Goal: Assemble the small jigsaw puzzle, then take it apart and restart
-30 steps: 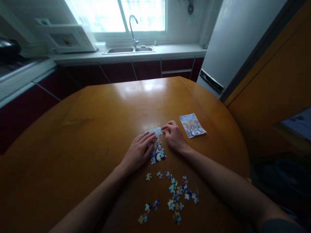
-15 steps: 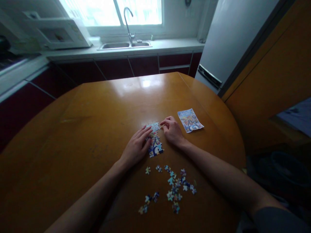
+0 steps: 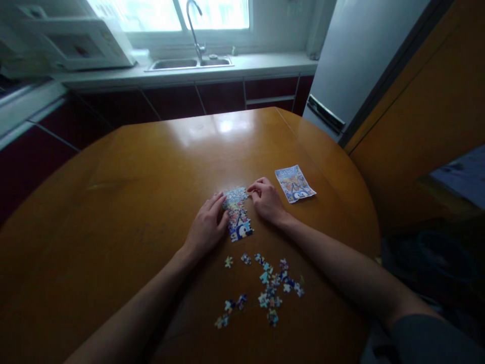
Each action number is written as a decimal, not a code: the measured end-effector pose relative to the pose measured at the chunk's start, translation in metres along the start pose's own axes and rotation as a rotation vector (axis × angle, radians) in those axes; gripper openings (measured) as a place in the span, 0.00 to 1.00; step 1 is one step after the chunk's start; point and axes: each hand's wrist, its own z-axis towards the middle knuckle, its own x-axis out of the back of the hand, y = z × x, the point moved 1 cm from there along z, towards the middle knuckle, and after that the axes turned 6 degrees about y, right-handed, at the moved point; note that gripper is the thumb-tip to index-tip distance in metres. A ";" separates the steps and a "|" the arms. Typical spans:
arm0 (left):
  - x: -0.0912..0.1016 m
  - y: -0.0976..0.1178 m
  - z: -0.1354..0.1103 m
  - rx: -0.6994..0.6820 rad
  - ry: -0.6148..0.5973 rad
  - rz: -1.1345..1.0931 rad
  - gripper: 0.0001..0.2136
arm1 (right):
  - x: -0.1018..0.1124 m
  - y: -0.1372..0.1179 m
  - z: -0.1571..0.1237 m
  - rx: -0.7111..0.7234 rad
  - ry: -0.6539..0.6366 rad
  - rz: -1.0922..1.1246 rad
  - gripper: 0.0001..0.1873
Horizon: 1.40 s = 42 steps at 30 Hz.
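Observation:
A partly joined jigsaw puzzle (image 3: 238, 212) lies on the table, pale blue at its far end and with a dark blue and white figure at its near end. Along its left edge rests my left hand (image 3: 207, 222), fingers stretched out and thumb apart, holding nothing. My right hand (image 3: 266, 200) is at the upper right edge, its thumb and fingertips pinched on a small puzzle piece that they mostly cover. Nearer to me, several loose puzzle pieces (image 3: 271, 293) are scattered between my forearms.
A creased picture sheet (image 3: 295, 183) lies right of my right hand. The wooden table (image 3: 151, 167) has a rounded right side. Beyond it are a counter with a sink (image 3: 174, 64), a microwave (image 3: 81, 45) and a tall fridge (image 3: 364, 55).
My left hand has slid left off the puzzle's face to its edge, uncovering more of it. My right hand stays pinched at the right edge. The view has shifted slightly.

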 end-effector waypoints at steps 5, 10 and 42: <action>0.001 0.002 0.000 -0.034 -0.031 -0.026 0.23 | 0.002 -0.001 0.000 0.012 0.006 -0.005 0.11; 0.001 0.003 0.001 -0.047 -0.043 -0.032 0.23 | 0.002 -0.001 0.000 0.012 0.005 -0.005 0.11; 0.000 0.001 0.000 -0.063 -0.032 -0.040 0.23 | 0.001 0.001 0.001 0.024 -0.008 -0.033 0.10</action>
